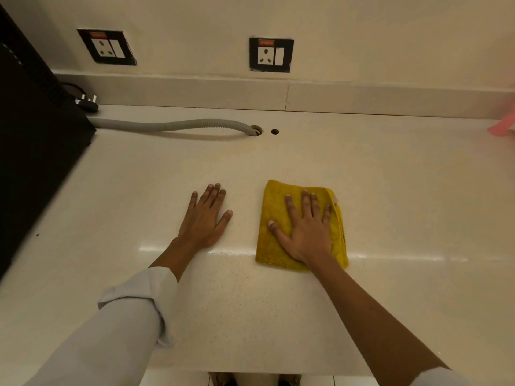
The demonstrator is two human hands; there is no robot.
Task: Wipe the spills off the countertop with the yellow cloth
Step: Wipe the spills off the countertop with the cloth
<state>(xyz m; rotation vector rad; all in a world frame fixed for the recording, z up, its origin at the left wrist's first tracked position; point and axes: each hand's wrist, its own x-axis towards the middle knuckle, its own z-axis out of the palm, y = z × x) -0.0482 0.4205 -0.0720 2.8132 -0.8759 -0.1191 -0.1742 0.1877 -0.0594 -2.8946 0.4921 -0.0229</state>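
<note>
A folded yellow cloth (274, 218) lies flat on the cream countertop (404, 196), right of centre. My right hand (305, 228) presses down on it, palm flat and fingers spread. My left hand (204, 217) rests flat on the bare countertop just left of the cloth, fingers apart, holding nothing. No spill shows clearly on the surface around the cloth; a faint glossy streak runs across the counter at wrist level.
A black appliance (36, 140) fills the left side. A grey corrugated hose (172, 125) runs from it into a hole (257, 130) at the back, beside a smaller hole (275, 131). Two wall sockets (271, 54) sit above. A pink object (503, 126) shows at the right edge.
</note>
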